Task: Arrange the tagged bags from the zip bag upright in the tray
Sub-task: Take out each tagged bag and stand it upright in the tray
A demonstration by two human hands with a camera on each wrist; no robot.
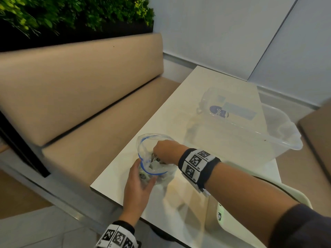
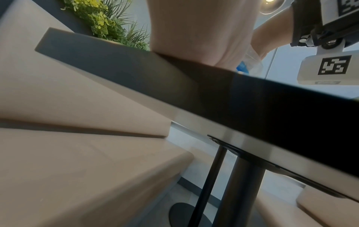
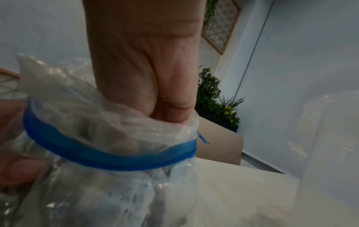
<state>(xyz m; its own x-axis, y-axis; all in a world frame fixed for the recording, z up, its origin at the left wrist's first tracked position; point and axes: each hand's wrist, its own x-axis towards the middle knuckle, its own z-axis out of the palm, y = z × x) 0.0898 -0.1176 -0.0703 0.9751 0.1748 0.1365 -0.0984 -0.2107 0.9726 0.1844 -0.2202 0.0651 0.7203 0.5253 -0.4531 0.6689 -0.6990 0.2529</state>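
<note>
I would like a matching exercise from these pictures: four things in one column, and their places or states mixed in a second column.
Things:
1. left hand
2. right hand
3. zip bag
4. tray

Places or states:
A. clear, on the table's far right part
B. reaches into the bag's mouth
C. holds the bag from outside
D. open, with a blue seal

Pairs: 1-C, 2-B, 3-D, 4-A

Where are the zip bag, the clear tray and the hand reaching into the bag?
zip bag (image 1: 143, 140): head view, on its blue zip rim at the open mouth.
clear tray (image 1: 279, 138): head view, on its near rim.
right hand (image 1: 165, 151): head view, on the back of the hand, fingers inside the bag.
</note>
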